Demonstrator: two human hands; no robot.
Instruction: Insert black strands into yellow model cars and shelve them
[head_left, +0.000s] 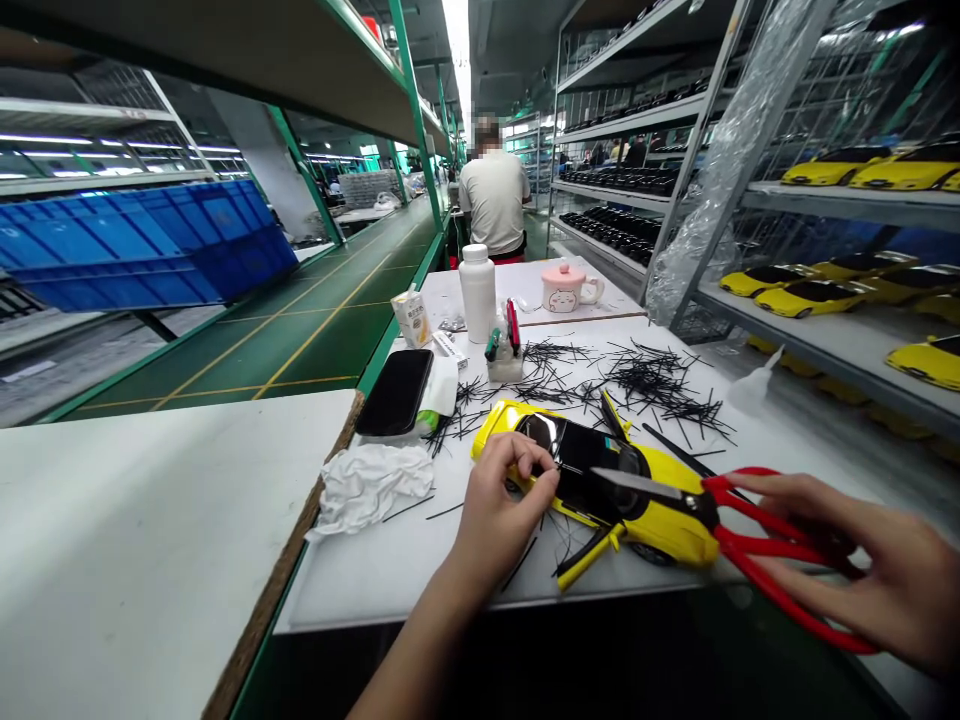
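A yellow toy car (667,470) with a black roof lies on the white table, both doors swung out. My left hand (510,500) is over the car's near side, thumb and fingers pinched together; whatever they hold is too small to make out. Red-handled scissors (757,530) are in my right hand (877,560), fingers through the loops. Their blades lie over the car's hood and windshield, pointing toward my left hand. The near door (589,558) juts toward me, and the far door (615,415) points away. Many thin black strips (652,385) are scattered behind the car.
A crumpled white cloth (379,485) and a black phone (396,392) lie at the left. Behind them stand a white bottle (478,295), a pen holder (505,366) and a pink-lidded mug (564,288). Racks of yellow cars (814,290) line the right. A person (493,195) sits ahead, back turned.
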